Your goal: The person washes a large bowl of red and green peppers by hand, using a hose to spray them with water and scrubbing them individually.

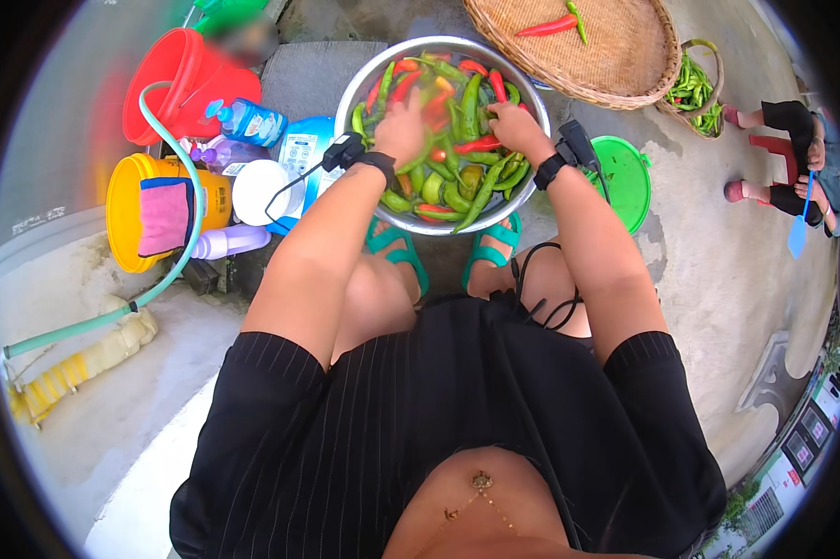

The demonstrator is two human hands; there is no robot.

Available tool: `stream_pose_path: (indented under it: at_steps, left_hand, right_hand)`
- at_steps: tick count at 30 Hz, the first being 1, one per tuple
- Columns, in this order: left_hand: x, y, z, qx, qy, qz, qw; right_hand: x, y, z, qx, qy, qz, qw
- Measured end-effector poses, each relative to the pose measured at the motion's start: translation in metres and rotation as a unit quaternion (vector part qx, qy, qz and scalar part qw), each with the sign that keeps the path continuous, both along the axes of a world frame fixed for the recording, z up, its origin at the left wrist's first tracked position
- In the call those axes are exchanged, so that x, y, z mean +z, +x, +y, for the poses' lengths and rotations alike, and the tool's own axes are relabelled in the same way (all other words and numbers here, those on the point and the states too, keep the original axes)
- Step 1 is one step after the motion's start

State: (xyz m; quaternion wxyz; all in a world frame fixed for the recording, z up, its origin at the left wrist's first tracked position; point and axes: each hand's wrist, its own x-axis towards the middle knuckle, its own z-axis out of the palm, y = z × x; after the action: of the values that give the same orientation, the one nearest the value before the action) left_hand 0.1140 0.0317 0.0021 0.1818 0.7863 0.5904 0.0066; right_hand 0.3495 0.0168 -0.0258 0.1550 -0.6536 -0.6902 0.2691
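A round metal basin (347, 91) of water holds many green and red chili peppers (470, 105). A few rounder green peppers (432, 189) lie nearer its front side. Inside the basin's left half is my left hand (400, 131), motion-blurred, its fingers stretched among the peppers. My right hand (520, 128) reaches over the right rim, fingers curled down beside a red chili pepper (497, 85). Whether either hand grips a pepper cannot be told. Between the hands, the peppers and water look smeared by movement.
Left of the basin stand a red bucket (228, 91), a yellow bucket (123, 216), a blue pump bottle (256, 124) and a green hose (195, 175). Rightward are a woven tray (601, 70), a basket (715, 98) of green peppers and a green plastic container (626, 182). Another person (797, 154) sits far right.
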Motion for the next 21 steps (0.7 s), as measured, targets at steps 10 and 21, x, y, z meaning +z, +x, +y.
stream_pose_path:
  at_steps: [10,21]
  left_hand:
    - [0.047,0.009,0.010,0.133,-0.113,-0.198,0.965]
    - [0.026,-0.006,0.011,0.286,-0.298,-0.455,0.789]
  right_hand:
    - [-0.014,-0.032,0.007,-0.105,-0.132,0.016,0.986]
    - [0.001,-0.039,0.006,0.054,-0.117,0.216,0.968]
